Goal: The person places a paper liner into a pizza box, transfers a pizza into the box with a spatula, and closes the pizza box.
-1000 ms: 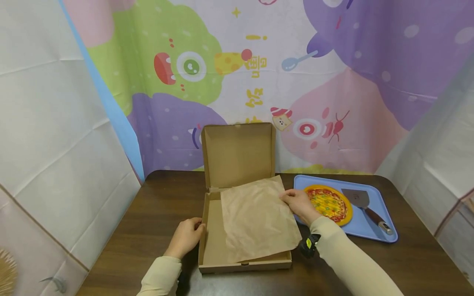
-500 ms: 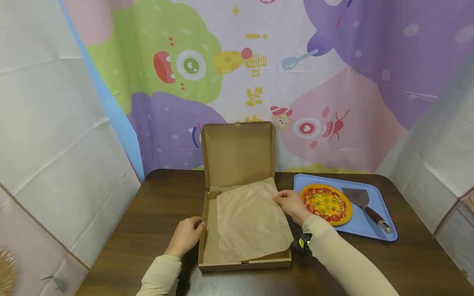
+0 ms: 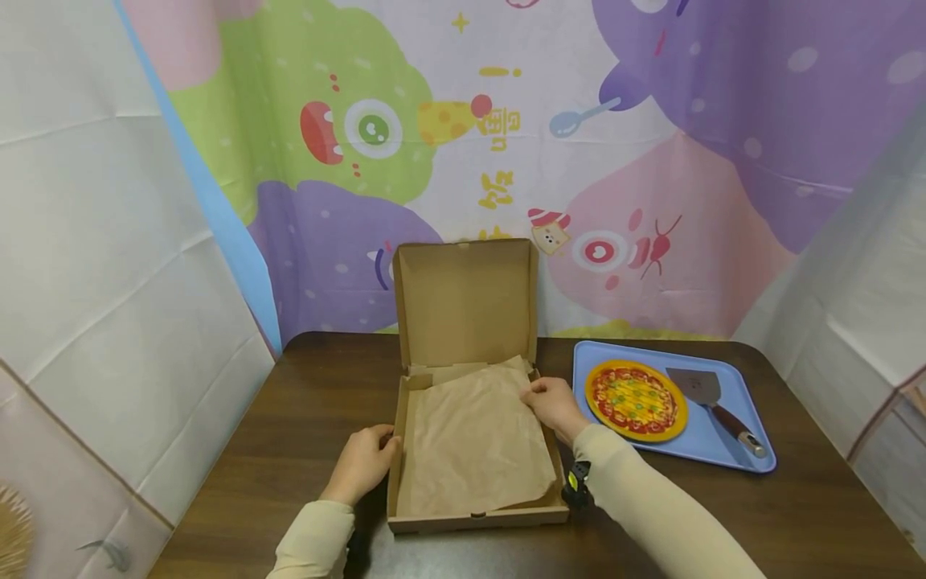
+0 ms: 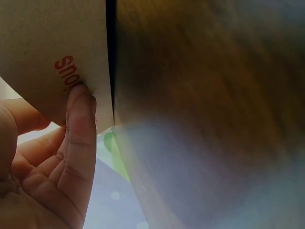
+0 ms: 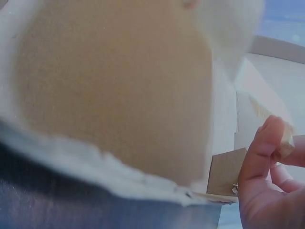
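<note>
An open cardboard pizza box [image 3: 466, 305] stands on the table with its lid raised at the back. Over its base lies a crinkled sheet of brown paper [image 3: 473, 446], nearly within the walls, its far corner reaching toward the lid hinge. My right hand [image 3: 555, 408] pinches the sheet's right edge between thumb and finger, and a bit of the paper [image 5: 287, 143] shows there in the right wrist view. At the box's left wall my left hand [image 3: 362, 464] grips the cardboard, with a finger [image 4: 80, 119] against the red-printed outer side.
A blue tray [image 3: 705, 446] lies right of the box. It carries a toy-like pizza [image 3: 637, 400] and a pizza server [image 3: 712, 402] with a dark handle. Behind the dark wooden table [image 3: 325, 378] hangs a cartoon-printed curtain [image 3: 325, 265].
My right hand has moved left and slightly nearer, carrying the paper sheet leftward and down into the box. The left hand has stayed at the box's left wall.
</note>
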Tool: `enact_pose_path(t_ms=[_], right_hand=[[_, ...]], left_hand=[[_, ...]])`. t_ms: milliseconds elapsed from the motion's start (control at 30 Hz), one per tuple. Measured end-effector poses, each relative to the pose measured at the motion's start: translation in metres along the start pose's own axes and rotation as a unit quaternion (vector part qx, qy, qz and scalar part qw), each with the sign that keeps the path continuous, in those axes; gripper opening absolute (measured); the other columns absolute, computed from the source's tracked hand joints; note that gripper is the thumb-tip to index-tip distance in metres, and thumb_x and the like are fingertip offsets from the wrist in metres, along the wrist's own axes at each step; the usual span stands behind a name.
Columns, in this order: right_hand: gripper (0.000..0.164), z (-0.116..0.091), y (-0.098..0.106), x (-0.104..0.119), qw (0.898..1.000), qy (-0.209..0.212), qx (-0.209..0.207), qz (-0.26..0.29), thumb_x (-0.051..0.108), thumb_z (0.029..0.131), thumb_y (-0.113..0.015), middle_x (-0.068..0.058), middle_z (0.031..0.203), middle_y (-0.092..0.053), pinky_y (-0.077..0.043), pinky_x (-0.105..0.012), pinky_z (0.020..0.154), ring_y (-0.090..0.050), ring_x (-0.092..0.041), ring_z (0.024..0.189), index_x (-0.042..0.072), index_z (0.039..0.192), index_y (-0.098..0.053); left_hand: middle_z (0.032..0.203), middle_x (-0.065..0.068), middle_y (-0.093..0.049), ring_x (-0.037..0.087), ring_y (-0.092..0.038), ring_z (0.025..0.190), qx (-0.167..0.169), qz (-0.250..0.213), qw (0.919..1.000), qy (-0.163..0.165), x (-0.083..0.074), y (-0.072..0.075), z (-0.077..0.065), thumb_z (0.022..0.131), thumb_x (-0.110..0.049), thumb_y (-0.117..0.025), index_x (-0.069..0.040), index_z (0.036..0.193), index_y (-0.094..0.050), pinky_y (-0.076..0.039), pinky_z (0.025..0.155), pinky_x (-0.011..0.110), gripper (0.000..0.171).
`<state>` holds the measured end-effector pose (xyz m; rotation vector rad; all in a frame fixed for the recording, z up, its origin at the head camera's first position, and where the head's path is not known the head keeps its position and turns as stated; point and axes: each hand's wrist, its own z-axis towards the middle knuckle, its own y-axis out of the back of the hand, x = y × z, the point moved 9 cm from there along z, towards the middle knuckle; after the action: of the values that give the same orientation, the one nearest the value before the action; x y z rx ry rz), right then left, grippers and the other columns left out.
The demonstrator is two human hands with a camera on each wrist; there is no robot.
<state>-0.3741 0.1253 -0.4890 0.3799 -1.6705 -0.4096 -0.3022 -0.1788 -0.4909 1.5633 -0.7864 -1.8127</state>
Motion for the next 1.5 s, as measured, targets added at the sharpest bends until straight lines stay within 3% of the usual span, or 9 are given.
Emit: enact_pose_path(t_ms=[333,533,667,833,1033,1233,1300,1400,1500], right_hand=[[0.013,-0.004,-0.003,0.001,1.000,0.001,0.005,-0.008,0.009,0.089,-0.066,-0.011,0.090,-0.063,-0.042,-0.025,0.065,-0.054,-0.021,0.082,-0.003,0.090,-0.067],[0.009,-0.005,-0.006,0.001,0.999,0.001,0.016,-0.029,0.006,0.085,-0.067,-0.008,0.085,-0.055,-0.039,-0.025,0.058,-0.050,-0.020,0.075,-0.001,0.087,-0.062],[0.010,-0.006,-0.007,0.003,0.999,0.008,0.020,-0.048,0.001,0.079,-0.066,-0.004,0.075,-0.049,-0.036,-0.025,0.052,-0.046,-0.018,0.064,0.004,0.076,-0.057],[0.028,-0.007,-0.009,0.008,0.995,0.039,0.028,-0.089,-0.004,0.070,-0.060,0.003,0.056,-0.036,-0.027,-0.023,0.047,-0.036,-0.015,0.053,0.012,0.056,-0.043],[0.035,-0.008,-0.015,0.013,0.984,0.062,0.039,-0.160,-0.005,0.065,-0.054,0.006,0.052,-0.023,-0.017,-0.023,0.046,-0.022,-0.012,0.049,0.016,0.050,-0.031],[0.010,-0.007,-0.019,0.016,0.968,0.056,0.048,-0.240,-0.001,0.068,-0.061,-0.006,0.071,-0.050,-0.035,-0.029,0.056,-0.040,-0.021,0.064,0.006,0.070,-0.053],[0.012,-0.009,-0.021,0.018,0.963,0.056,0.054,-0.257,0.001,0.069,-0.063,-0.009,0.080,-0.057,-0.039,-0.032,0.061,-0.044,-0.023,0.069,0.001,0.081,-0.060],[0.017,-0.011,-0.023,0.019,0.959,0.057,0.061,-0.272,0.002,0.070,-0.064,-0.011,0.083,-0.059,-0.039,-0.033,0.063,-0.045,-0.024,0.071,-0.002,0.086,-0.062],[0.010,-0.012,-0.026,0.020,0.955,0.057,0.071,-0.283,0.000,0.070,-0.064,-0.009,0.079,-0.056,-0.037,-0.033,0.060,-0.043,-0.024,0.068,0.001,0.078,-0.059]], left_hand=[[0.093,0.013,-0.073,0.018,-0.063,0.077,0.001,0.004,1.0000,0.001,0.000,-0.001,0.000,0.092,-0.012,-0.061,0.006,0.110,-0.069,-0.054,0.073,0.039,0.027],[0.092,0.013,-0.073,0.018,-0.062,0.076,0.002,0.004,1.0000,0.004,0.000,-0.001,0.000,0.092,-0.012,-0.061,0.007,0.111,-0.069,-0.054,0.073,0.039,0.027],[0.092,0.013,-0.073,0.018,-0.063,0.077,0.003,0.005,1.0000,0.003,-0.001,-0.001,0.000,0.093,-0.012,-0.060,0.007,0.111,-0.069,-0.054,0.073,0.040,0.027],[0.092,0.012,-0.073,0.018,-0.063,0.078,0.002,0.008,1.0000,0.001,-0.001,-0.001,0.000,0.093,-0.012,-0.061,0.006,0.111,-0.069,-0.054,0.074,0.040,0.026],[0.092,0.013,-0.073,0.018,-0.063,0.077,-0.002,0.007,1.0000,-0.004,-0.002,0.000,0.000,0.092,-0.011,-0.061,0.006,0.110,-0.070,-0.054,0.073,0.040,0.026],[0.093,0.013,-0.073,0.018,-0.063,0.077,-0.003,0.007,1.0000,0.000,-0.001,0.000,0.001,0.092,-0.013,-0.060,0.006,0.111,-0.070,-0.054,0.073,0.040,0.027],[0.094,0.013,-0.073,0.018,-0.063,0.077,-0.002,0.007,1.0000,0.001,0.000,0.000,0.001,0.092,-0.013,-0.060,0.006,0.111,-0.070,-0.054,0.074,0.041,0.028],[0.093,0.013,-0.073,0.018,-0.063,0.077,-0.003,0.009,1.0000,0.000,0.000,0.000,0.001,0.092,-0.013,-0.060,0.006,0.111,-0.070,-0.054,0.073,0.041,0.028],[0.093,0.013,-0.074,0.018,-0.064,0.078,-0.004,0.011,0.9999,0.000,0.000,0.000,0.001,0.092,-0.013,-0.060,0.005,0.111,-0.070,-0.054,0.074,0.041,0.028]])
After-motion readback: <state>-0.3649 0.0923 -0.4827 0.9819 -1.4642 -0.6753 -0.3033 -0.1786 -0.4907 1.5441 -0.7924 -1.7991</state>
